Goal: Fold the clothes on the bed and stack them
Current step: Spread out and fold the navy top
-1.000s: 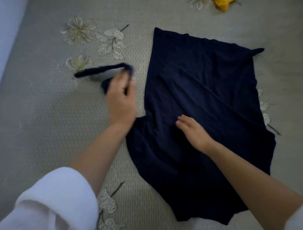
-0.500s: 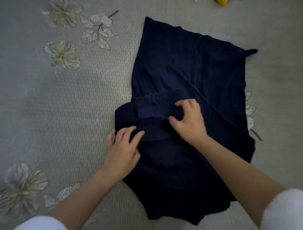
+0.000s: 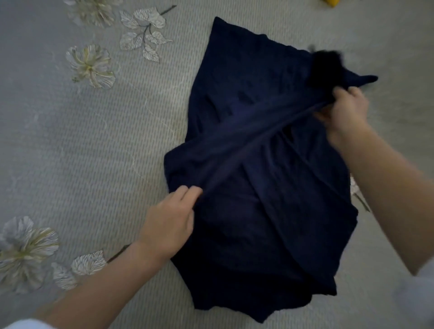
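Note:
A navy blue garment [image 3: 253, 98] lies spread on the grey bedspread [image 3: 94, 145], right of centre. My left hand [image 3: 171, 218] grips the fabric at the garment's left edge. My right hand [image 3: 345, 110] grips a bunched part near the upper right corner. Between the two hands a raised ridge of cloth runs diagonally, pulled taut. A small dark flap sticks out beyond the right hand.
The bedspread carries pale embroidered flowers [image 3: 91, 65] and leaves on the left side. A yellow object [image 3: 331, 2] shows at the top edge. Bare bedspread lies to the left of the garment.
My right hand has moved from the garment's middle up to its right corner, pulling the cloth taut. My left hand has stayed at the left edge and now grips the fabric.

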`<control>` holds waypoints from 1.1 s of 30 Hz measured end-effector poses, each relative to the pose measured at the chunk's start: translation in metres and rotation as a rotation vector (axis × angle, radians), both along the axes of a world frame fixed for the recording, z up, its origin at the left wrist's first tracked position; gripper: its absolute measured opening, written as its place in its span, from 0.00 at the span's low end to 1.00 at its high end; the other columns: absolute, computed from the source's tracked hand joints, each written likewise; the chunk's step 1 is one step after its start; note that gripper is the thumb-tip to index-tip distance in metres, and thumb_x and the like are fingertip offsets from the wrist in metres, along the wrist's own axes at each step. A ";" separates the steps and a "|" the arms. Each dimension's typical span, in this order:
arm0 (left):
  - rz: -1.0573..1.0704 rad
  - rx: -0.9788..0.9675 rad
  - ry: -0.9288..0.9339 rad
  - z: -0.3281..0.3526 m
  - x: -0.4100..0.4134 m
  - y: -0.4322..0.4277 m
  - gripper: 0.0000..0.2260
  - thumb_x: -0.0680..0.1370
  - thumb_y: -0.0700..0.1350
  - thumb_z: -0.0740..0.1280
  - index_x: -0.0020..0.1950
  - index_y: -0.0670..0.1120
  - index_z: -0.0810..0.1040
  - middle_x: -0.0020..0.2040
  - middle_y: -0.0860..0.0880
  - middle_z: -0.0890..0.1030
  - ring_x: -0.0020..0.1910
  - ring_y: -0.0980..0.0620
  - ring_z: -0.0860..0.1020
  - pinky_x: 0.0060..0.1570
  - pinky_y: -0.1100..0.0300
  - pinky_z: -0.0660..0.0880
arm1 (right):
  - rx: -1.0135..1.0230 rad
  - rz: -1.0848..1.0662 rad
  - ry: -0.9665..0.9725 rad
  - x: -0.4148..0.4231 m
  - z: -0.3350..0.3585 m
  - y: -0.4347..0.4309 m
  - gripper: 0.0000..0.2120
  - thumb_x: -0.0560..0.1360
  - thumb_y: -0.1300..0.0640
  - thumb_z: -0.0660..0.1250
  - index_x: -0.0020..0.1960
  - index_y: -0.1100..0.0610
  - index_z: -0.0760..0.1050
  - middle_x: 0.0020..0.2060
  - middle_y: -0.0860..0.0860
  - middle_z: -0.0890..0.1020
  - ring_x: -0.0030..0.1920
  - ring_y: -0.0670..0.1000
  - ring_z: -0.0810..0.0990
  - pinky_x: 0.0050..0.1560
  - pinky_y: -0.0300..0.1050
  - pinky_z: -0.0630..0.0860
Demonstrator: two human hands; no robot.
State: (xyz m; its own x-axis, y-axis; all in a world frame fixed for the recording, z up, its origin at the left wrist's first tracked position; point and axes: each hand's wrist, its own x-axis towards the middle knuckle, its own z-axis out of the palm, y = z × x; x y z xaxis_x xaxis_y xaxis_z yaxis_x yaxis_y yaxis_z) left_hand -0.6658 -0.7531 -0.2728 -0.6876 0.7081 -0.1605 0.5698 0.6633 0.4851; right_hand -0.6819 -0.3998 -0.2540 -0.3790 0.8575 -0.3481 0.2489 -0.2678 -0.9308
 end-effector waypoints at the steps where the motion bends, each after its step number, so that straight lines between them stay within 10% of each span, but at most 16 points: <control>1: -0.062 0.022 0.014 0.003 0.009 0.004 0.17 0.66 0.34 0.71 0.54 0.45 0.77 0.41 0.47 0.77 0.36 0.48 0.78 0.26 0.55 0.76 | -0.001 -0.035 -0.032 0.008 -0.003 0.017 0.05 0.79 0.62 0.59 0.48 0.54 0.72 0.48 0.56 0.79 0.47 0.53 0.80 0.51 0.52 0.80; 6: -0.187 -0.183 0.135 -0.009 0.035 0.019 0.23 0.63 0.39 0.75 0.57 0.46 0.79 0.43 0.48 0.76 0.40 0.48 0.77 0.33 0.54 0.74 | -0.353 0.068 -0.380 0.056 -0.043 0.026 0.19 0.77 0.54 0.64 0.67 0.55 0.70 0.59 0.51 0.79 0.51 0.50 0.80 0.41 0.44 0.77; 10: -0.050 -0.365 0.004 -0.019 0.027 0.012 0.27 0.74 0.44 0.66 0.73 0.50 0.64 0.56 0.47 0.71 0.49 0.47 0.75 0.42 0.54 0.76 | -0.232 0.020 -0.350 0.062 -0.055 0.014 0.12 0.76 0.62 0.66 0.57 0.55 0.68 0.53 0.49 0.76 0.45 0.48 0.77 0.36 0.42 0.75; 20: -0.232 -0.299 0.119 0.000 0.060 -0.005 0.35 0.57 0.36 0.79 0.64 0.41 0.77 0.38 0.47 0.77 0.22 0.53 0.73 0.15 0.63 0.68 | -0.151 0.080 0.017 0.058 -0.020 0.040 0.22 0.72 0.67 0.63 0.59 0.46 0.73 0.54 0.46 0.82 0.50 0.50 0.82 0.45 0.45 0.82; 25: -0.220 -0.580 0.022 -0.016 0.082 -0.004 0.34 0.78 0.52 0.60 0.78 0.47 0.47 0.54 0.51 0.75 0.41 0.54 0.77 0.34 0.61 0.72 | 0.069 0.208 -0.568 0.110 -0.051 0.031 0.05 0.71 0.66 0.65 0.42 0.58 0.70 0.39 0.54 0.74 0.38 0.51 0.74 0.29 0.38 0.71; 29: 0.121 -0.207 -0.071 -0.016 0.090 -0.008 0.20 0.79 0.54 0.60 0.67 0.45 0.72 0.52 0.48 0.76 0.48 0.50 0.77 0.45 0.57 0.75 | 0.255 0.238 -0.615 0.163 -0.050 0.000 0.16 0.72 0.62 0.66 0.59 0.60 0.75 0.45 0.51 0.77 0.46 0.50 0.75 0.46 0.38 0.68; 33: 0.456 -0.086 -0.051 -0.030 0.087 -0.012 0.17 0.79 0.47 0.63 0.65 0.40 0.70 0.59 0.40 0.70 0.58 0.42 0.70 0.58 0.47 0.70 | 0.384 0.315 -0.633 0.221 -0.039 -0.050 0.15 0.72 0.61 0.66 0.58 0.60 0.75 0.52 0.55 0.77 0.54 0.55 0.75 0.52 0.41 0.68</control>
State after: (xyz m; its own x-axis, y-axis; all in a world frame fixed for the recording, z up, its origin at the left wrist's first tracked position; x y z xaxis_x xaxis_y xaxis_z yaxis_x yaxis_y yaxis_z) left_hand -0.5789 -0.7655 -0.3031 -0.9155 0.3178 -0.2467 0.1874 0.8795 0.4374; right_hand -0.4606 -0.4502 -0.2932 -0.4528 0.8464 -0.2803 0.7705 0.2133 -0.6007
